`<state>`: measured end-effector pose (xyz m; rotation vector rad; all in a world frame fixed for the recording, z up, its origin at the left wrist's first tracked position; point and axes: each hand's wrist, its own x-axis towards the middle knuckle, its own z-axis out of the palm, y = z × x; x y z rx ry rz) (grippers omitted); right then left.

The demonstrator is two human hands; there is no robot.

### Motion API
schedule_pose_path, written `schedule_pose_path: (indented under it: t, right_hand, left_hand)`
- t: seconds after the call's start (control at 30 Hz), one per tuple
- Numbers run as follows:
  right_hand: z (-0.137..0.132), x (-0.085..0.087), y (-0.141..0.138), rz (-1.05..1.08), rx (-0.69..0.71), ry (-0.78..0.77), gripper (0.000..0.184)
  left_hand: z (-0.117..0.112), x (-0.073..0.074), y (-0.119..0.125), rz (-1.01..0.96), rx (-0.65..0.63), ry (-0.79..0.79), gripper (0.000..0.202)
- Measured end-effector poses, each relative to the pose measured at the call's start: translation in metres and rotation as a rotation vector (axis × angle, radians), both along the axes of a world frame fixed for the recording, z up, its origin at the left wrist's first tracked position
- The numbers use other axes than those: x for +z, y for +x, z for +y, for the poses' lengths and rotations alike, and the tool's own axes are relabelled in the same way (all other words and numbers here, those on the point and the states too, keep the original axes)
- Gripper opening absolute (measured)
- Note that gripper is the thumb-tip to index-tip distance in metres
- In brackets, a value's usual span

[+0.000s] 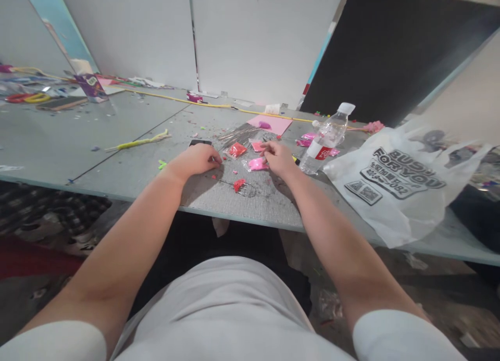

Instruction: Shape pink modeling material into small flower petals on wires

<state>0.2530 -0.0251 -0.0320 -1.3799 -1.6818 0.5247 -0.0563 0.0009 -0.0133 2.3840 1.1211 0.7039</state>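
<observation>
My left hand (203, 159) rests on the grey table with its fingers curled together beside small red crumbs. Whatever its fingertips hold, if anything, is too small to name. My right hand (278, 158) is bent in a pinch above a bright pink packet of what looks like modelling clay (258, 164), and what lies between its fingers is hidden. Between the hands is a red clay-like packet (237, 150) in clear wrap. Nearer me, a red textured lump (239, 185) sits on a thin wire loop (247, 192). A dark flat object (200, 142) lies partly behind my left hand.
A clear bottle (326, 139) and a white plastic bag (394, 181) stand to the right. Behind lie thin wires (236, 134) and a pink sheet (273, 123). Yellow-green fuzzy stems (138, 141) lie left. A yellow cord (187, 100) crosses the back.
</observation>
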Motion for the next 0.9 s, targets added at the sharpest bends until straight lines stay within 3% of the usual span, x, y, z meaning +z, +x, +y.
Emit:
schedule_pose_path:
  t: [0.07, 0.13, 0.27, 0.43, 0.73, 0.9]
  right_hand:
    - [-0.005, 0.003, -0.003, -0.020, -0.009, 0.029, 0.027]
    - [-0.013, 0.008, -0.010, -0.033, -0.006, 0.059, 0.021]
    - [-0.031, 0.015, -0.035, -0.053, 0.152, 0.227, 0.021]
    - [-0.036, 0.018, -0.063, -0.103, 0.316, 0.459, 0.020]
    - [-0.034, 0.016, -0.065, -0.141, 0.323, 0.432, 0.016]
    - [-0.037, 0.016, -0.066, -0.170, 0.264, 0.427, 0.011]
  left_hand:
    - [-0.004, 0.002, 0.004, -0.007, 0.012, 0.026, 0.017]
    - [-0.011, 0.006, 0.010, -0.133, 0.004, 0.015, 0.023]
    - [-0.025, 0.012, 0.023, -0.467, -0.041, -0.204, 0.036]
    - [-0.025, 0.011, 0.025, -0.623, -0.137, -0.358, 0.050]
    - [-0.026, 0.013, 0.028, -0.627, -0.106, -0.394, 0.057]
    - [-0.028, 0.012, 0.028, -0.667, -0.135, -0.412, 0.051]
